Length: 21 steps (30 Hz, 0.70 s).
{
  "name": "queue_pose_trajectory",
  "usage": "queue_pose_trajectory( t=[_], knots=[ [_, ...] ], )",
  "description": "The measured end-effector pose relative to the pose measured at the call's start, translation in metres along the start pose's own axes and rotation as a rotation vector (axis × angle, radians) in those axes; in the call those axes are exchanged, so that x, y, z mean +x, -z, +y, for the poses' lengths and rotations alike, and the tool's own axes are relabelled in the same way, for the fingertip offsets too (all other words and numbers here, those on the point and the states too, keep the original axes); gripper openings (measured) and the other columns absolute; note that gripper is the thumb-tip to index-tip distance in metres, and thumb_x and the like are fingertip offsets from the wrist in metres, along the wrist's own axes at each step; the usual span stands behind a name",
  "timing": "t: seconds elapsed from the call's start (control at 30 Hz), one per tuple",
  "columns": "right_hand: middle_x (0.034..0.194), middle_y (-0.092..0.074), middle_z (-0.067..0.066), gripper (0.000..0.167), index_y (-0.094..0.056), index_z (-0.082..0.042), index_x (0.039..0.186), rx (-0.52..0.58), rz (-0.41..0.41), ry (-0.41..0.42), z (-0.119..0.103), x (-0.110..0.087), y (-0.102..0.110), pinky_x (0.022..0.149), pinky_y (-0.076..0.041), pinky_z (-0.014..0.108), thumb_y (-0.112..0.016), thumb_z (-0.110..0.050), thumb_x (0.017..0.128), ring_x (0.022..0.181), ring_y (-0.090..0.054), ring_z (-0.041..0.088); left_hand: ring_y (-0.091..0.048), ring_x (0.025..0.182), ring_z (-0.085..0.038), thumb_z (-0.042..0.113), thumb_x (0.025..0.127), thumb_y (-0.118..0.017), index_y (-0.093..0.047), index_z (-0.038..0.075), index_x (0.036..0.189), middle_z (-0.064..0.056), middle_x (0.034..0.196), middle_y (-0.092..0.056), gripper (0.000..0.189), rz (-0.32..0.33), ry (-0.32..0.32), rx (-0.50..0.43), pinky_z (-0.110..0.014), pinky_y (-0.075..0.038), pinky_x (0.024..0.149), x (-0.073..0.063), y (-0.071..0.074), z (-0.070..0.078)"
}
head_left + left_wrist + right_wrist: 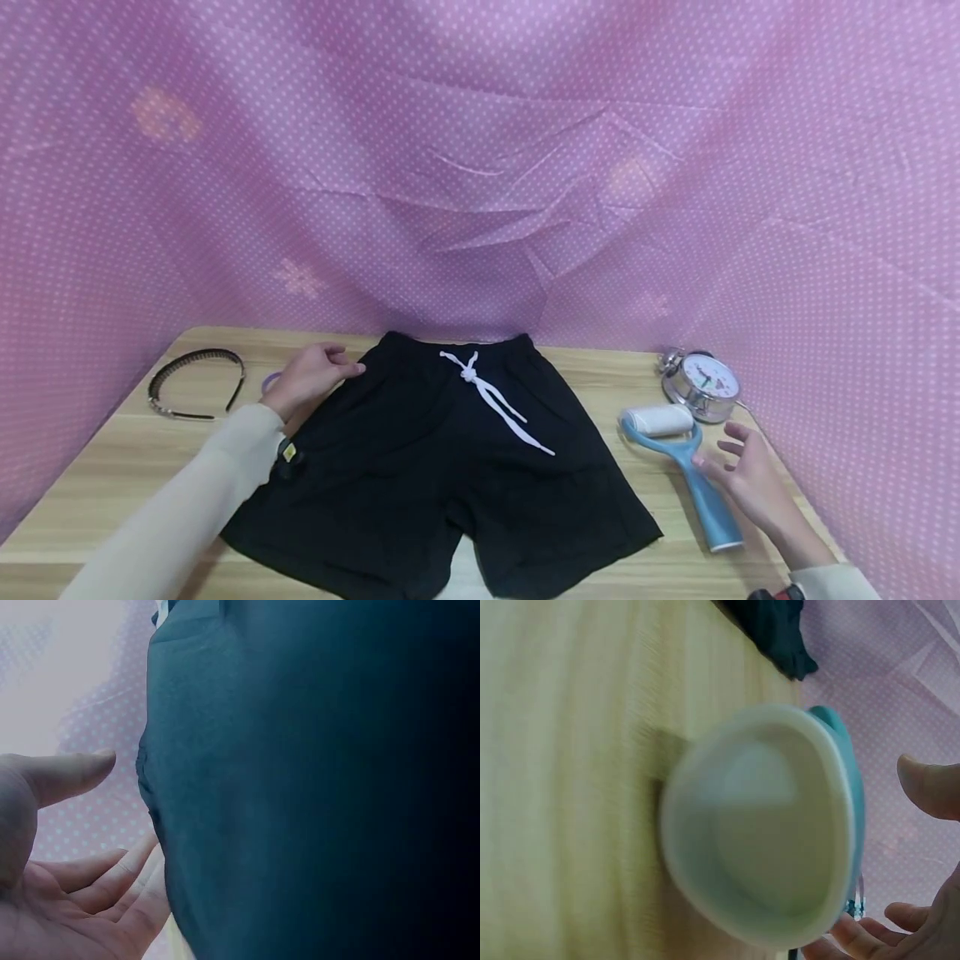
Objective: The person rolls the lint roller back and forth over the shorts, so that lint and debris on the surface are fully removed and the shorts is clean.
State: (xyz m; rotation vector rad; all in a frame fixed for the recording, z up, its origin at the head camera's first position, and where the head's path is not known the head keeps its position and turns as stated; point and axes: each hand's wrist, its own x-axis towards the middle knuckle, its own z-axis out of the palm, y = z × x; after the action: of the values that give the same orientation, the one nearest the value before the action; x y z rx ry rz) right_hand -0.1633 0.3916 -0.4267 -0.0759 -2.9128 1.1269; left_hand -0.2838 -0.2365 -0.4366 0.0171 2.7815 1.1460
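Black shorts [450, 450] lie spread flat, with a tied white drawstring [498, 404] at the waistband. At their upper left edge is my left hand [311, 379], thumb and fingers apart in the left wrist view, fingertips right by the black cloth [262, 780]. A blue lint roller [705, 492] with a white roll [660, 420] lies to the right of the shorts. My right hand [750, 479] hovers beside its handle with loosely spread fingers, the thumb overlapping it in the head view. The hollow handle end [772, 825] fills much of the right wrist view.
A dark headband [197, 362] lies at the table's left. Part of a small purple ring [270, 381] shows behind my left hand. A silver alarm clock [701, 387] sits at the back right. Pink dotted cloth [480, 167] hangs around the wooden table [90, 500].
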Motion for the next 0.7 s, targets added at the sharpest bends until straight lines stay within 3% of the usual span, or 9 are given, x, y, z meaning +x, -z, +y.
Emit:
queue_pose_trajectory(
  t=[0.17,0.33,0.47,0.57,0.7],
  knots=[
    [0.148,-0.026,0.046,0.093,-0.007,0.023,0.148,-0.003,-0.035,-0.055,0.002,-0.006,-0.006,0.102,-0.05,0.06,-0.066,-0.027,0.098,0.129,-0.043,0.063,-0.057,0.129,-0.036,0.047,0.096,-0.064,-0.045,-0.001,0.149,-0.021,0.147,-0.056,0.075,0.007,0.017,-0.016,-0.052,-0.049,0.108,0.008,-0.003,0.0],
    [0.143,-0.037,0.043,0.094,-0.008,0.022,0.149,-0.023,-0.039,-0.094,0.002,-0.013,-0.015,0.103,-0.049,0.06,-0.069,-0.028,0.096,0.125,-0.052,0.057,-0.057,0.128,-0.035,0.041,0.096,-0.065,-0.056,0.001,0.14,-0.02,0.143,-0.059,0.061,0.039,0.017,-0.078,-0.048,-0.049,0.107,0.013,-0.009,-0.002],
    [0.145,-0.038,0.04,0.098,-0.009,0.019,0.15,-0.052,-0.055,-0.127,-0.001,-0.018,-0.022,0.101,-0.05,0.058,-0.07,-0.034,0.095,0.125,-0.054,0.053,-0.056,0.125,-0.032,0.038,0.095,-0.067,-0.063,0.004,0.133,-0.018,0.14,-0.061,0.052,0.077,0.058,-0.133,-0.045,-0.049,0.104,0.014,-0.011,-0.004],
    [0.143,-0.041,0.04,0.098,-0.012,0.019,0.149,-0.083,-0.057,-0.126,-0.002,-0.022,-0.023,0.101,-0.051,0.059,-0.072,-0.035,0.093,0.126,-0.053,0.055,-0.058,0.124,-0.033,0.038,0.095,-0.067,-0.067,0.005,0.128,-0.018,0.136,-0.065,0.047,0.103,0.062,-0.13,-0.044,-0.049,0.103,0.016,-0.013,-0.004],
    [0.133,-0.049,0.04,0.094,-0.022,0.019,0.145,-0.126,-0.037,-0.092,-0.002,-0.025,-0.024,0.091,-0.056,0.051,-0.076,-0.033,0.089,0.115,-0.059,0.051,-0.06,0.122,-0.035,0.034,0.094,-0.066,-0.074,0.005,0.116,-0.017,0.127,-0.07,0.037,0.143,0.046,-0.101,-0.046,-0.049,0.103,0.021,-0.016,-0.001]
  ],
)
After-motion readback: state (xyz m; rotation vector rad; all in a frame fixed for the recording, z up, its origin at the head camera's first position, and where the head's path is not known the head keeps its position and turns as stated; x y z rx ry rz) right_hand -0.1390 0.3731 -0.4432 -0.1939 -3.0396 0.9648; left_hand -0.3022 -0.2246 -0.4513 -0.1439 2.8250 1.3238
